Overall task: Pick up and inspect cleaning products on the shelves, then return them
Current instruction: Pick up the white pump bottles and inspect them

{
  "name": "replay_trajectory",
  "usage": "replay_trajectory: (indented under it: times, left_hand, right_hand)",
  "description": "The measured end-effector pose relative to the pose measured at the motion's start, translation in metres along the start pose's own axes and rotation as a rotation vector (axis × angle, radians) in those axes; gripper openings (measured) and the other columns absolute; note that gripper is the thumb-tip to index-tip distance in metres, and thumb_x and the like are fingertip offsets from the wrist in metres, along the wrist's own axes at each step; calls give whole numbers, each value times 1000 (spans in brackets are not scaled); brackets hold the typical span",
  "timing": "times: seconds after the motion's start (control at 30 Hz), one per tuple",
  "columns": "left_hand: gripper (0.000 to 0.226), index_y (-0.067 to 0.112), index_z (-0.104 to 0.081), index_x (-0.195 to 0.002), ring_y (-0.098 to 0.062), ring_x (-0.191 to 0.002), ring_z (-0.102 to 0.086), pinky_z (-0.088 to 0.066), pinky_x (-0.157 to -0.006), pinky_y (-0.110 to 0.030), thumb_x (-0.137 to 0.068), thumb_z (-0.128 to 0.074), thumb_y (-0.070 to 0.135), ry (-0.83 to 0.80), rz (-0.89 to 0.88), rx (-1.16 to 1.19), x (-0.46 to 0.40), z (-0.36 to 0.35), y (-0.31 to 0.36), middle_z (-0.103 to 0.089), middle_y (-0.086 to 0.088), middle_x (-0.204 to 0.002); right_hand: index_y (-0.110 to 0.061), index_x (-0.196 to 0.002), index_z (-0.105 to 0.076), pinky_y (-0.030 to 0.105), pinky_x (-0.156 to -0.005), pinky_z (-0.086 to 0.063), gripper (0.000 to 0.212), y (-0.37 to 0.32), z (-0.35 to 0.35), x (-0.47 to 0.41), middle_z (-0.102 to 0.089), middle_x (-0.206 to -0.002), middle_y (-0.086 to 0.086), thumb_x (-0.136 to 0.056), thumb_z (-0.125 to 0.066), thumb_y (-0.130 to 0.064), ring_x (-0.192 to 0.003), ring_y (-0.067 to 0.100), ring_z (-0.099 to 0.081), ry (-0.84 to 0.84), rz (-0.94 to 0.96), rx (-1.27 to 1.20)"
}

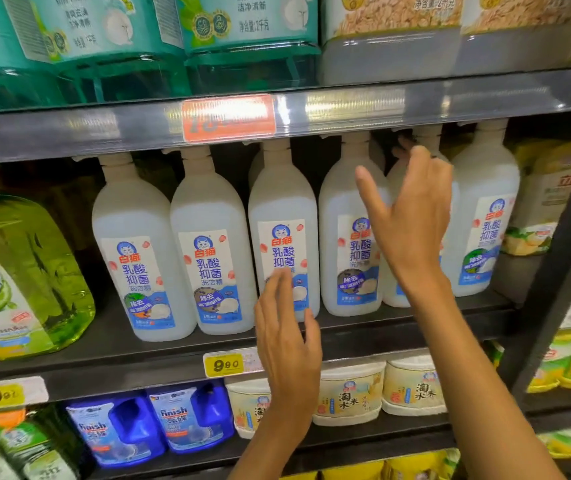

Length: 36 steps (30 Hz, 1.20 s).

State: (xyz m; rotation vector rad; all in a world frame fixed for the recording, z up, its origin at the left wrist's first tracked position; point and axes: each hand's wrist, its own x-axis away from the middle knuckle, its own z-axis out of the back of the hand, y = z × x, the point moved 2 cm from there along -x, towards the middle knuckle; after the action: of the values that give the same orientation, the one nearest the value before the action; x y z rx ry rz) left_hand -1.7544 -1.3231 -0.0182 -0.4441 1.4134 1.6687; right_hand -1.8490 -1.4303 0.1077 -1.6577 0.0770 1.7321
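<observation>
1. The left hand (286,344) is seen nearest, raised in front of the middle shelf (173,355); its fingers (279,289) are spread loose and nothing is held, the tips lying over the lower label of the third white bottle (282,233).
2. The right hand (412,216) is held higher, with the fingers released and open, the thumb stretched to the left across the fourth white bottle (346,237). Whether a bottle is touched cannot be told.
3. A row of white bottles with blue and white labels is stood upright on the middle shelf, one of them partly hidden behind the right hand.
4. A green bottle (24,271) is placed at the left of the same shelf.
5. Yellow price tags (223,364) are fixed on the shelf edge.
6. Below, blue refill packs (190,420) and pale tubs (350,393) are kept.
7. Above, teal jugs (249,39) are stored on the upper shelf (415,105).
</observation>
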Motion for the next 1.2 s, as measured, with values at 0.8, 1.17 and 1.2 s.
replay_trajectory:
  times: [0.8,1.17,1.2]
  left_hand:
    - [75,47,-22,-132,-8,-128,-36,-37,-84,3,-82,-71,23,-298,202,319,13,-32,27,-24,16,-129]
    - [77,41,-34,-130,-11,-116,-54,-56,-82,-25,-66,-75,53,-447,244,487,24,-5,38,-48,5,-132]
    - [74,40,-39,-125,-11,-110,-58,-58,-77,-26,-64,-77,54,-456,247,492,25,-1,40,-55,6,-125]
  right_hand:
    - [-27,-127,-42,40,-97,-49,80,29,45,12,-52,-123,-4,-58,-80,-40,-115,14,-52,-591,-141,-740]
    - [-34,-102,-54,19,-62,-56,58,30,81,27,-69,-88,-15,-54,-87,-32,-85,7,-69,-540,-357,-1075]
    - [-33,-101,-55,18,-60,-55,56,30,84,28,-70,-83,-15,-52,-82,-34,-81,7,-70,-564,-397,-1140]
